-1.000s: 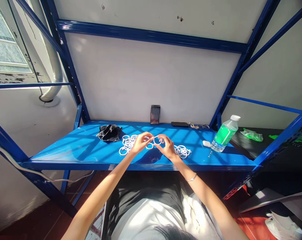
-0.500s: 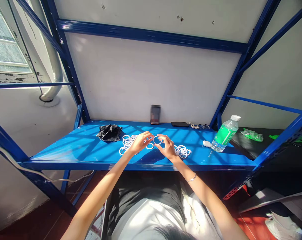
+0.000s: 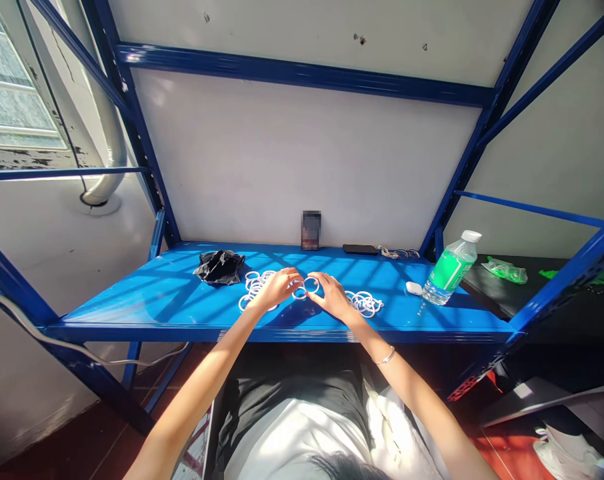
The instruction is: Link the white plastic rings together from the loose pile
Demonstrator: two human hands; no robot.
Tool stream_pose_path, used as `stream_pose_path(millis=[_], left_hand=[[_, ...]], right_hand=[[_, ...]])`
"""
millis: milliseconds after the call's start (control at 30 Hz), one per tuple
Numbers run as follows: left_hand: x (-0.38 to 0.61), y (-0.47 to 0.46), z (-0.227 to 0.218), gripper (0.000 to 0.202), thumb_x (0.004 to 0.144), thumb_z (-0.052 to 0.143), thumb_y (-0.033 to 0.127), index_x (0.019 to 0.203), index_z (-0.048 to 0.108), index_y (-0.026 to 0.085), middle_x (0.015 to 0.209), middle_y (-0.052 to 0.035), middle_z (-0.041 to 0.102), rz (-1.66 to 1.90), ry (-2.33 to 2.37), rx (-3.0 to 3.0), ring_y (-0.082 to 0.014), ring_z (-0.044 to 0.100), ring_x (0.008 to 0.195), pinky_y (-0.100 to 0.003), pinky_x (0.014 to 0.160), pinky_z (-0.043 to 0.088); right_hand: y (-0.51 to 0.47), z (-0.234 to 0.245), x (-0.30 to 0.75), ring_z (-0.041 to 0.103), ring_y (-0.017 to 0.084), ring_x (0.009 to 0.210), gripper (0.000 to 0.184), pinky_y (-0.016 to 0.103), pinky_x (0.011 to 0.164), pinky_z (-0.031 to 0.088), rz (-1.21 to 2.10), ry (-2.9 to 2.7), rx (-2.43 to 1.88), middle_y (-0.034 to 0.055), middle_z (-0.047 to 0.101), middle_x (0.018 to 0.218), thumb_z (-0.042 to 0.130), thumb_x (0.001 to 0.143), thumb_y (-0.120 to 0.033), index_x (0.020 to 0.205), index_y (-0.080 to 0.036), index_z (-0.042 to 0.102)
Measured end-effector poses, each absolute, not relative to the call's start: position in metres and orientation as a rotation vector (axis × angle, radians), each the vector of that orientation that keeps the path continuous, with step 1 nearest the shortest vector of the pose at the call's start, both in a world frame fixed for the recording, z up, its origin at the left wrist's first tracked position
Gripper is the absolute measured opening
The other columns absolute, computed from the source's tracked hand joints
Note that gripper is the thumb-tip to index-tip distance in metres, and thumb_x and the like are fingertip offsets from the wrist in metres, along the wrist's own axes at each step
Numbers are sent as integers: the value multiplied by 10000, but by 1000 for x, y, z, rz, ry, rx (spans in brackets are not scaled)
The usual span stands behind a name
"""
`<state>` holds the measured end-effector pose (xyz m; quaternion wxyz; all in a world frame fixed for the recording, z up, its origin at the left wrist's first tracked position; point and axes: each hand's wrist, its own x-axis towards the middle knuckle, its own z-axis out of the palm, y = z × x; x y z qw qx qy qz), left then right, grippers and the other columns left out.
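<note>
Between my two hands is a thin white ring (image 3: 311,279), raised just above the blue tabletop. My right hand (image 3: 333,297) pinches its right side with thumb and fingers. At the ring's left edge, the fingertips of my left hand (image 3: 282,285) are closed; the exact contact is too small to see clearly. Another white ring (image 3: 299,297) lies on the table below, partly behind the left fingers. A loose pile of white rings (image 3: 253,287) lies beside my left hand, partly covered by it. A second pile of white rings (image 3: 367,304) sits just right of my right wrist.
A crumpled black plastic bag (image 3: 221,267) lies left on the blue table (image 3: 147,293). At the back are an upright blurred dark object (image 3: 311,230), a black phone (image 3: 360,249) and a cable (image 3: 399,253). A green-labelled bottle (image 3: 451,268) and small white case (image 3: 413,288) stand right.
The held ring has shifted slightly left and appears more tilted. My right hand has moved a little left with it, and the left hand has moved slightly.
</note>
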<state>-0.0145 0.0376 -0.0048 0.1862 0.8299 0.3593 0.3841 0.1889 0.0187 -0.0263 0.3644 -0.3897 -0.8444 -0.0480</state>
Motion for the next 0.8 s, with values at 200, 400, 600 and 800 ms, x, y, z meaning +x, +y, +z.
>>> stream_pose_path(millis=[200,400,600,800], left_hand=[[-24,44,-5,240,853,576,383,854,733,202,939,-104,658,1049,1145,2427,-232,617,777,-287,720,446],[-49,53,-1,175,820,613,323,817,727,191,901,-102,661,1003,1365,2418,-258,619,860,-302,800,460],[-72,59,0,162,820,580,231,808,734,181,940,-111,692,856,1535,2482,-244,627,821,-287,740,446],[-85,66,-8,168,807,592,284,809,737,200,873,-82,710,840,1533,2475,-216,623,777,-264,712,429]], right_hand=[[21,-15,207,609,238,1062,260,441,934,463,-59,-2224,-1131,57,663,1118,555,926,-390,1144,-250,573],[41,-9,259,649,226,974,190,379,851,492,-51,-2242,-1351,60,711,1003,485,941,-261,971,-199,662],[51,-4,286,687,215,884,124,310,765,510,20,-2283,-1503,77,735,949,602,841,-185,917,-177,699],[61,-12,295,687,208,852,154,288,747,522,94,-2364,-1510,56,733,925,621,779,-161,904,-189,706]])
